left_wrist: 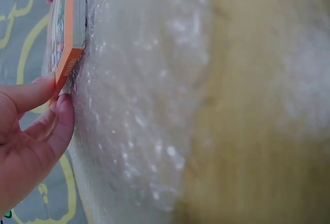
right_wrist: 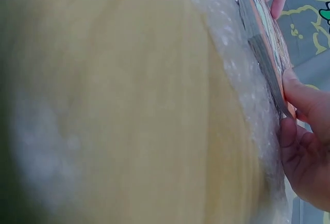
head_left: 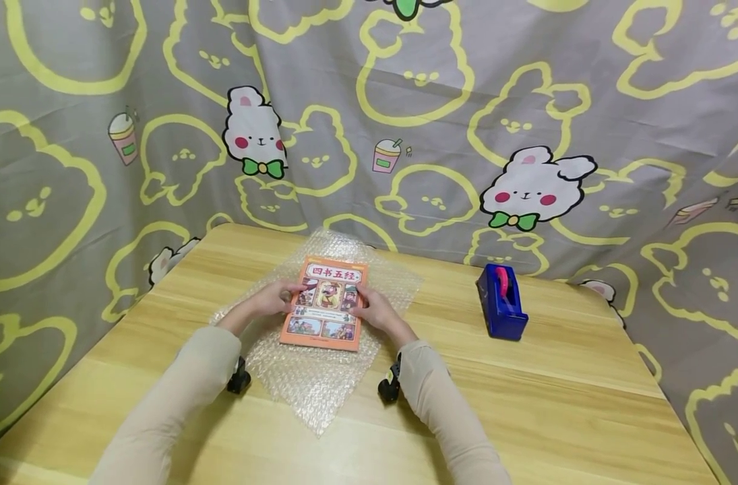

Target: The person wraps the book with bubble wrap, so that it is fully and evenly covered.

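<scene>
An orange book [head_left: 323,304] with cartoon panels on its cover lies over a sheet of bubble wrap [head_left: 320,397], set cornerwise on the wooden table. My left hand [head_left: 275,298] grips the book's left edge, and my right hand [head_left: 375,308] has the right edge. In the left wrist view, the left thumb [left_wrist: 31,94] is on the cover while fingers curl beneath the spine side. The right wrist view shows the right thumb [right_wrist: 301,92] on the cover and curled fingers [right_wrist: 290,136] under the page edge, close over the bubble wrap.
A blue tape dispenser [head_left: 503,303] with a pink core stands to the right on the wooden table [head_left: 563,391]. Behind the table hangs a grey curtain [head_left: 344,141] with yellow cartoon outlines. Black wrist cameras [head_left: 390,384] sit under the sleeves.
</scene>
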Action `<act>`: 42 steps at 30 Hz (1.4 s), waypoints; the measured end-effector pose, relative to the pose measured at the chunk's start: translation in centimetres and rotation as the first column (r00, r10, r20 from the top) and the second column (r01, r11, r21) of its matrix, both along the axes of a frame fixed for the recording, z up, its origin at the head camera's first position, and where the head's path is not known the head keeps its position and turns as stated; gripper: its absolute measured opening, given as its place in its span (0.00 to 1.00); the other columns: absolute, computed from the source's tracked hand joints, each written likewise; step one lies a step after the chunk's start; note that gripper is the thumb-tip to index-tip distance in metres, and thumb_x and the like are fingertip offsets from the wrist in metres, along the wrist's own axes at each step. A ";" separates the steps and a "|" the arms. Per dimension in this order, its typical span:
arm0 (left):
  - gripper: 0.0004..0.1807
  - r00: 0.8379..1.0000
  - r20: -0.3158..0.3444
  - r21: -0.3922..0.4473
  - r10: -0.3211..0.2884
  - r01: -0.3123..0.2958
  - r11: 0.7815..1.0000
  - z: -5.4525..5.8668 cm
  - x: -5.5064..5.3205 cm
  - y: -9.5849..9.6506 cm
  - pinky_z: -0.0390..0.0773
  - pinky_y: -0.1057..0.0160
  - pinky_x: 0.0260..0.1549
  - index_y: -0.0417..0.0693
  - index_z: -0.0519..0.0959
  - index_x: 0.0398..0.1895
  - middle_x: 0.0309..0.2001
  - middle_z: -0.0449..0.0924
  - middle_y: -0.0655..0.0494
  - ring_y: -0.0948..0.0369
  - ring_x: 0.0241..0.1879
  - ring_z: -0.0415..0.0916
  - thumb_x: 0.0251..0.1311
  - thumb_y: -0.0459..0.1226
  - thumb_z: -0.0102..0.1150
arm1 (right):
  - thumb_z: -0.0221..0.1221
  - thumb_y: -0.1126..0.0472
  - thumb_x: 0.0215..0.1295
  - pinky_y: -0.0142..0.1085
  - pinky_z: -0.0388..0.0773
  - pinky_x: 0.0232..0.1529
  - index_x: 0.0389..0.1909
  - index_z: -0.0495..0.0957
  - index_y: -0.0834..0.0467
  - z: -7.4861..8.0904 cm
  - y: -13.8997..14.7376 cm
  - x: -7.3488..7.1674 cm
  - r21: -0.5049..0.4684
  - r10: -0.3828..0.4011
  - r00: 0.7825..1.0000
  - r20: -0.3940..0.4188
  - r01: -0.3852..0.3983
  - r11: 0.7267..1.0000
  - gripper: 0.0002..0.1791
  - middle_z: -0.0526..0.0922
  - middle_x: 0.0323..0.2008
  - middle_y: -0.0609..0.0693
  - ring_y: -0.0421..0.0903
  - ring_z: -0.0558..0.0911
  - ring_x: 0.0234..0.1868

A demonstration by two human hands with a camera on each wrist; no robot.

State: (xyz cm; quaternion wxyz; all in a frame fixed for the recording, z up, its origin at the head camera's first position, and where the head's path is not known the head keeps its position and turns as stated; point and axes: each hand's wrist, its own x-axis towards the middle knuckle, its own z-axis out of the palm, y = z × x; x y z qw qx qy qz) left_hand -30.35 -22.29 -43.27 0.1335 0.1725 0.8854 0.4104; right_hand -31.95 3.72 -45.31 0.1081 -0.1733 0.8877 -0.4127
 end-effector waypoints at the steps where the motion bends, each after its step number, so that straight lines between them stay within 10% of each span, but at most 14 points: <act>1: 0.31 1.000 -0.002 -0.002 0.011 -0.011 1.000 -0.1 0.1 -0.1 0.70 0.47 0.52 0.31 0.62 0.62 0.61 0.58 0.28 0.36 0.58 0.60 0.50 0.19 0.52 | 0.59 0.59 0.59 0.43 0.55 0.66 0.68 0.55 0.59 -0.1 -0.1 0.0 0.015 0.004 1.000 -0.006 -0.004 1.000 0.37 0.60 0.66 0.59 0.53 0.58 0.67; 10: 0.32 0.995 -0.094 -0.005 -0.013 0.013 1.000 -0.6 0.7 -0.9 0.64 0.41 0.54 0.32 0.64 0.61 0.53 0.66 0.31 0.38 0.54 0.62 0.49 0.26 0.60 | 0.59 0.57 0.60 0.43 0.68 0.50 0.66 0.59 0.62 -0.1 -0.2 0.1 0.120 0.024 0.997 -0.069 -0.015 0.993 0.34 0.74 0.46 0.62 0.54 0.71 0.48; 20: 0.43 0.990 0.042 -0.126 -0.133 0.137 0.983 0.4 1.4 -1.8 0.63 0.69 0.20 0.37 0.56 0.67 0.23 0.65 0.52 0.62 0.21 0.59 0.47 0.33 0.66 | 0.59 0.56 0.60 0.45 0.57 0.65 0.67 0.56 0.61 0.0 -0.3 0.2 0.095 0.016 0.999 -0.034 -0.013 0.995 0.36 0.62 0.65 0.61 0.55 0.60 0.65; 27: 0.51 0.984 0.071 -0.194 -0.167 0.177 0.965 0.6 1.5 -1.9 0.69 0.60 0.38 0.41 0.53 0.68 0.54 0.62 0.30 0.57 0.34 0.64 0.42 0.45 0.71 | 0.59 0.57 0.60 0.45 0.56 0.65 0.67 0.56 0.60 0.1 -0.2 0.1 0.102 0.009 1.000 -0.027 -0.006 0.995 0.36 0.61 0.65 0.60 0.55 0.60 0.66; 33: 0.54 0.976 0.049 -0.151 -0.211 0.216 0.965 -0.4 1.1 -3.1 0.66 0.61 0.35 0.53 0.52 0.70 0.43 0.60 0.40 0.56 0.34 0.58 0.39 0.54 0.69 | 0.61 0.56 0.58 0.44 0.60 0.63 0.68 0.55 0.60 0.3 -0.4 0.0 0.066 0.036 0.999 -0.013 -0.035 0.997 0.39 0.66 0.61 0.61 0.54 0.66 0.61; 38: 0.53 0.986 0.101 -0.242 -0.129 0.150 0.959 0.9 1.7 -2.1 0.66 0.58 0.39 0.46 0.52 0.69 0.40 0.61 0.44 0.54 0.38 0.59 0.40 0.49 0.70 | 0.61 0.57 0.57 0.36 0.70 0.34 0.69 0.51 0.60 0.5 0.3 0.1 0.009 0.116 0.993 0.012 -0.116 0.993 0.42 0.73 0.36 0.63 0.47 0.70 0.31; 42: 0.51 0.987 0.122 -0.294 -0.109 0.141 0.945 1.1 1.9 -1.6 0.66 0.54 0.44 0.45 0.51 0.69 0.41 0.61 0.44 0.53 0.40 0.59 0.43 0.45 0.69 | 0.60 0.58 0.58 0.31 0.66 0.29 0.70 0.47 0.60 0.6 1.2 0.5 0.006 0.208 0.978 0.002 -0.208 0.978 0.43 0.71 0.34 0.59 0.42 0.65 0.27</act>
